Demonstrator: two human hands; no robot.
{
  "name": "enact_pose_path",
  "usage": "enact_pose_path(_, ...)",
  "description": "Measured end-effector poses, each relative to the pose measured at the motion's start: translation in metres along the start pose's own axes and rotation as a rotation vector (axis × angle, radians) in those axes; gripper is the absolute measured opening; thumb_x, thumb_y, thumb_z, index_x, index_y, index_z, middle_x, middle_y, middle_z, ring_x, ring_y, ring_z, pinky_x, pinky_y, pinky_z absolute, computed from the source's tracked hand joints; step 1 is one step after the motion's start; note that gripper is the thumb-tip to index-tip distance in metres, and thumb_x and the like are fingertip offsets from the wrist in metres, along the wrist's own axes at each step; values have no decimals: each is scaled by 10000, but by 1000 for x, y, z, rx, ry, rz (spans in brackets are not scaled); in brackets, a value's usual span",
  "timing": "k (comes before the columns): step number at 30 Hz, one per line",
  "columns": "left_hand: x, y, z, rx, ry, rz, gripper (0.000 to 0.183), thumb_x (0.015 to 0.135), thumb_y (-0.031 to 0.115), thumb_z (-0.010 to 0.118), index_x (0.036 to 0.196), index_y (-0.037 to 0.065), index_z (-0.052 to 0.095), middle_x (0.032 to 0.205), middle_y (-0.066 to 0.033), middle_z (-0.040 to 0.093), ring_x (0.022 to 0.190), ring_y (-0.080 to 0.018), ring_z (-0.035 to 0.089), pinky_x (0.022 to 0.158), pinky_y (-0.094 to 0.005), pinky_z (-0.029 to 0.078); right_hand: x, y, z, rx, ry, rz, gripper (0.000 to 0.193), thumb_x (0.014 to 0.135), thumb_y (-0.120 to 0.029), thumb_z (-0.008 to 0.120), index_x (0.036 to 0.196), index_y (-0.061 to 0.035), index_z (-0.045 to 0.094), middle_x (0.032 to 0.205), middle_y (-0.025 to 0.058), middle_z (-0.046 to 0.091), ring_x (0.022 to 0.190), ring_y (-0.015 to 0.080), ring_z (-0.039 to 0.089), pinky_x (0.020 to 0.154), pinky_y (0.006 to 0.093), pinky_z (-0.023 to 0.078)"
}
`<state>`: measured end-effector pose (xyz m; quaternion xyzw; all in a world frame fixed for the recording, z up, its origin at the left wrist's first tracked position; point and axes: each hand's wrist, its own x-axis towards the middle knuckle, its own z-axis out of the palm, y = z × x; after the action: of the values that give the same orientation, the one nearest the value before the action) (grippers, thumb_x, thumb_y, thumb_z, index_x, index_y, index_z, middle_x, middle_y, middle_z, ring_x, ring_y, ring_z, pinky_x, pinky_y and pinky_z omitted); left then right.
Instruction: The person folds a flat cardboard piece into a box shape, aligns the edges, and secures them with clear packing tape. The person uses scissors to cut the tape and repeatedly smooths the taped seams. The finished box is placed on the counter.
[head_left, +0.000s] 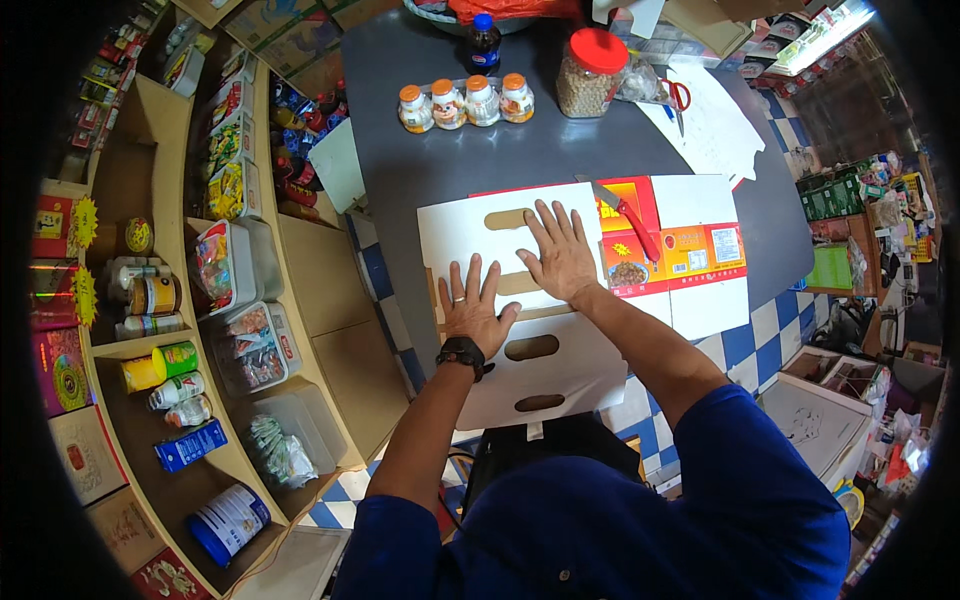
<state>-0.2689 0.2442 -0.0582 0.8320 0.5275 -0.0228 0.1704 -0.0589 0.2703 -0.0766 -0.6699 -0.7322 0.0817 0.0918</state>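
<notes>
A flattened white cardboard sheet (460, 225) with several oval cut-outs lies at the table's near edge, its front part hanging over. My left hand (474, 312), a black watch on its wrist, rests flat on the cardboard with fingers spread. Farther right, my right hand (560, 252) also presses flat on the sheet, fingers spread, near an oval slot. Neither hand holds anything. Just right of my right hand, a red-handled knife (636, 228) lies on a red, yellow and white printed carton (690, 250).
On the grey table (400, 100) stand a shrink-wrapped pack of orange-capped bottles (466, 104), a dark blue-capped bottle (483, 46) and a red-lidded jar (590, 75). Red-handled scissors (680, 102) lie by white paper (715, 130). Stocked wooden shelves (180, 105) line the left side.
</notes>
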Motion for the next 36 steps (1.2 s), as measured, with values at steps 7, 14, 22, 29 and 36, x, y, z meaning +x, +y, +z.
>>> enact_pose_path(7,0,-2,7,-27,184,54,727,909,488,642,1525,156,440,1622,-165,305,1501,-453,189,1199,-643,110,0,3,2,36,115,-33,617,1015,-435,489,1526,-97,417,1604,165,343,1496,401,270,1225,555,173)
enact_pose_path(14,-2,-4,7,-1,182,61,718,935,522,606,1544,194,411,1642,-131,268,1501,-431,196,1208,-614,118,-6,17,-9,259,-10,-135,518,1010,-426,511,1443,-143,533,1580,145,390,1500,375,274,1239,548,150)
enact_pose_path(22,3,-5,-11,8,60,13,748,914,615,609,1539,243,436,1646,-118,292,1493,-417,257,1210,-559,201,-134,-38,-57,126,-60,-150,488,993,-390,560,1399,-119,568,1549,198,401,1465,438,310,1183,635,231)
enact_pose_path(29,3,-1,-15,34,22,7,702,960,574,563,1555,235,409,1652,-128,274,1506,-422,226,1225,-576,167,-132,-34,-19,0,-117,-128,580,1001,-431,527,1533,-221,430,1639,139,290,1525,375,227,1225,622,102)
enact_pose_path(36,-1,6,8,68,97,-24,667,1002,494,501,1581,205,342,1670,-125,205,1539,-418,108,1236,-602,43,-132,-28,-8,83,-98,-43,675,983,-427,531,1527,-55,384,1638,157,287,1531,376,207,1247,547,109)
